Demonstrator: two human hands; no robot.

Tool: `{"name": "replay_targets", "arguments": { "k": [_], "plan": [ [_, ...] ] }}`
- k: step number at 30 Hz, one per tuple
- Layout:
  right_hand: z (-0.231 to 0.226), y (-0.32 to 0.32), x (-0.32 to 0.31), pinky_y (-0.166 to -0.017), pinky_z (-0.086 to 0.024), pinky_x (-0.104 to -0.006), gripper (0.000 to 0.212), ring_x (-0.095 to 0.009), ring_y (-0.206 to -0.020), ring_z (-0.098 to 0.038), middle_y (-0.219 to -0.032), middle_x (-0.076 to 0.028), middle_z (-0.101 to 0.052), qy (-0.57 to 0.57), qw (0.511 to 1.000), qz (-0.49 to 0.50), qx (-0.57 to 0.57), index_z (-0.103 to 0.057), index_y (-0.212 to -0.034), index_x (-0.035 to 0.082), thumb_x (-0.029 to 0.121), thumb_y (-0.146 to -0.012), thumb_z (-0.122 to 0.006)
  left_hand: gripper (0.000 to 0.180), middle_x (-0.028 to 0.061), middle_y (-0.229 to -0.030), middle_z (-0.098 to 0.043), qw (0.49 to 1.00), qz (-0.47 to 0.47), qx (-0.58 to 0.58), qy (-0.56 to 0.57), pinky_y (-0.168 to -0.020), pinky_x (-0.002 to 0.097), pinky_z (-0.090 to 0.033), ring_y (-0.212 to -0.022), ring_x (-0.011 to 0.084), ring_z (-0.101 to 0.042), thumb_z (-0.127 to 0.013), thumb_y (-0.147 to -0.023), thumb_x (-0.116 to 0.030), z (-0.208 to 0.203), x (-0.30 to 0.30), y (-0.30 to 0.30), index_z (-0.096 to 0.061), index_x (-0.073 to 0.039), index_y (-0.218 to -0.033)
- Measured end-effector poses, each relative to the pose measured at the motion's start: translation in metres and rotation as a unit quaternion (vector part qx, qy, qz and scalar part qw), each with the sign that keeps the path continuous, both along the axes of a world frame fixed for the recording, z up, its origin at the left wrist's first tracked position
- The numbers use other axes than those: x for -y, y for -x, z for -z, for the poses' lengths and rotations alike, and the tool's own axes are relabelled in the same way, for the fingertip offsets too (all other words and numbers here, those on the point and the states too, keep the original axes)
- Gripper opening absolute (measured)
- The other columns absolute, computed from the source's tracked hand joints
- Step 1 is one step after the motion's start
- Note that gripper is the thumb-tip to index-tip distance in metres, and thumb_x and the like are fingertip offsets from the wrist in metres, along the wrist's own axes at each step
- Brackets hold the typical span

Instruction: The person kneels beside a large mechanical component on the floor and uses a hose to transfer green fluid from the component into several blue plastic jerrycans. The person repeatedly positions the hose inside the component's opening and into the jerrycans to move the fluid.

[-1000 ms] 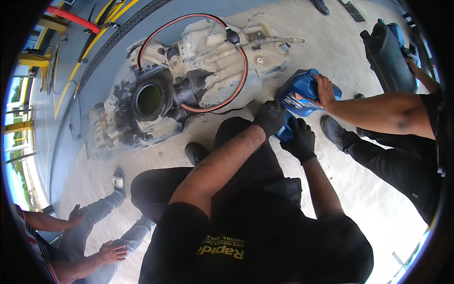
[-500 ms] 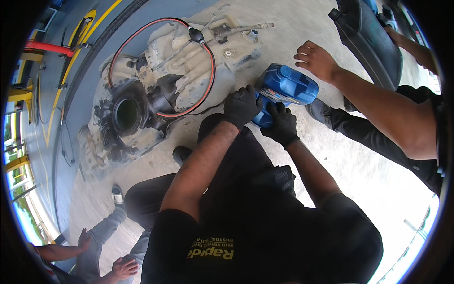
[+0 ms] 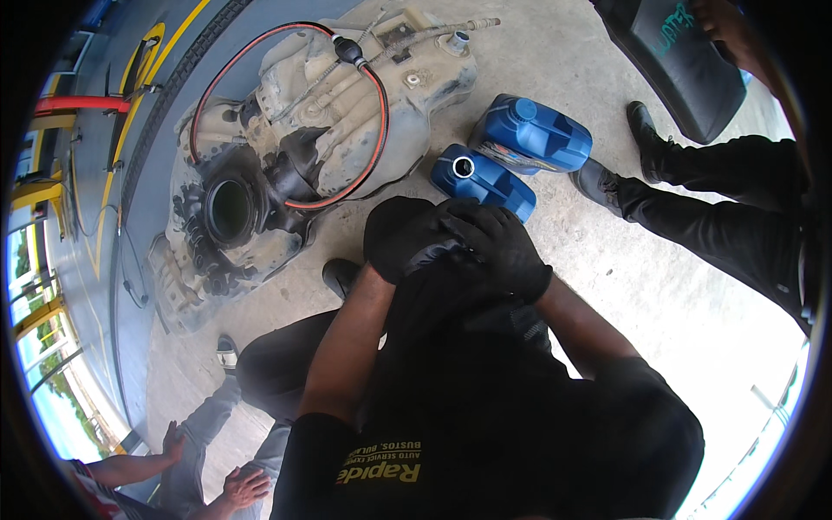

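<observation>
The gloved fingers of the right hand [image 3: 501,251] are curled together and laid over the black-gloved left hand [image 3: 406,236], whose fingers are folded inward; whether anything is clamped between them cannot be told. Both hands are held against the dark trouser knee. Just beyond them, an open blue jug [image 3: 484,180] lies on the concrete floor [image 3: 676,295], its uncapped mouth turned up, touching a second, capped blue jug [image 3: 531,134]. To the left, a dirty fuel tank [image 3: 295,156] is seen, ringed by a red hose [image 3: 379,113]. A bystander's black shoes [image 3: 598,184] are planted near the jugs.
</observation>
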State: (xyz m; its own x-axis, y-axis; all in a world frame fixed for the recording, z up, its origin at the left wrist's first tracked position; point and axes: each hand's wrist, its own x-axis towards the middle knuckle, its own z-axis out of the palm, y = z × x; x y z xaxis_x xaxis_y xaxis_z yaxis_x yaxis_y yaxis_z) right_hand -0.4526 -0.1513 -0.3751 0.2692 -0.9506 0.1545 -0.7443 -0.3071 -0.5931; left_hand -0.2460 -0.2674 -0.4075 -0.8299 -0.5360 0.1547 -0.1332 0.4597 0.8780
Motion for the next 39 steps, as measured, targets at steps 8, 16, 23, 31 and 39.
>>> {"name": "replay_targets", "arguments": {
  "k": [8, 16, 23, 31, 39],
  "plan": [
    [0.014, 0.055, -0.048, -0.081, -0.060, -0.0412, 0.044, -0.026, -0.084, -0.076, -0.116, -0.015, -0.074, -0.060, 0.975, 0.188, 0.098, -0.067, -0.134, 0.004, 0.011, -0.093, -0.081, 0.055, 0.0136, -0.142, -0.065, 0.810, 0.036, -0.060, -0.582, -0.103, 0.0333, -0.055, -0.125, 0.0171, -0.067, -0.064, -0.111, -0.013, 0.023, -0.039, 0.020, -0.043, -0.001, -0.161],
    [0.261, 0.124, -0.122, -0.087, -0.060, -0.0484, 0.054, -0.035, -0.098, -0.073, -0.120, -0.023, -0.064, -0.302, 0.858, 0.414, -0.012, -0.063, -0.128, 0.007, 0.025, -0.085, -0.090, 0.064, 0.0081, -0.151, -0.059, 0.892, -0.017, 0.087, -0.444, -0.111, 0.0342, -0.052, -0.134, 0.0156, -0.059, -0.071, -0.105, -0.008, -0.045, 0.015, -0.082, -0.044, -0.001, -0.162],
    [0.250, 0.134, -0.134, -0.085, -0.059, -0.0476, 0.038, -0.038, -0.099, -0.071, -0.114, -0.021, -0.069, -0.185, 0.895, 0.405, -0.032, -0.068, -0.124, 0.005, 0.028, -0.096, -0.080, 0.059, 0.0132, -0.133, -0.073, 0.887, -0.204, 0.350, -0.221, -0.099, 0.0406, -0.059, -0.116, 0.0255, -0.072, -0.077, -0.103, -0.040, -0.129, 0.066, -0.197, -0.061, -0.006, -0.148],
    [0.019, 0.038, 0.084, -0.068, -0.054, -0.0307, 0.018, -0.018, -0.077, -0.070, -0.095, -0.011, -0.072, 0.078, 0.974, 0.152, 0.148, -0.072, -0.116, 0.001, 0.004, -0.098, -0.074, 0.041, 0.0135, -0.103, -0.076, 0.871, -0.258, 0.410, -0.079, -0.079, 0.0383, -0.057, -0.091, 0.0204, -0.071, -0.072, -0.105, -0.039, -0.096, 0.078, -0.250, -0.072, -0.004, -0.129],
    [0.072, -0.064, 0.374, -0.103, -0.054, -0.0545, 0.069, -0.046, -0.119, -0.069, -0.133, -0.028, -0.069, 0.086, 0.978, 0.188, 0.010, -0.059, -0.140, 0.001, 0.043, -0.090, -0.082, 0.046, 0.0168, -0.116, -0.076, 0.925, -0.204, 0.319, -0.004, -0.091, 0.0442, -0.058, -0.103, 0.0336, -0.074, -0.072, -0.103, -0.044, -0.121, 0.063, -0.197, -0.072, -0.006, -0.130]
  ]
}}
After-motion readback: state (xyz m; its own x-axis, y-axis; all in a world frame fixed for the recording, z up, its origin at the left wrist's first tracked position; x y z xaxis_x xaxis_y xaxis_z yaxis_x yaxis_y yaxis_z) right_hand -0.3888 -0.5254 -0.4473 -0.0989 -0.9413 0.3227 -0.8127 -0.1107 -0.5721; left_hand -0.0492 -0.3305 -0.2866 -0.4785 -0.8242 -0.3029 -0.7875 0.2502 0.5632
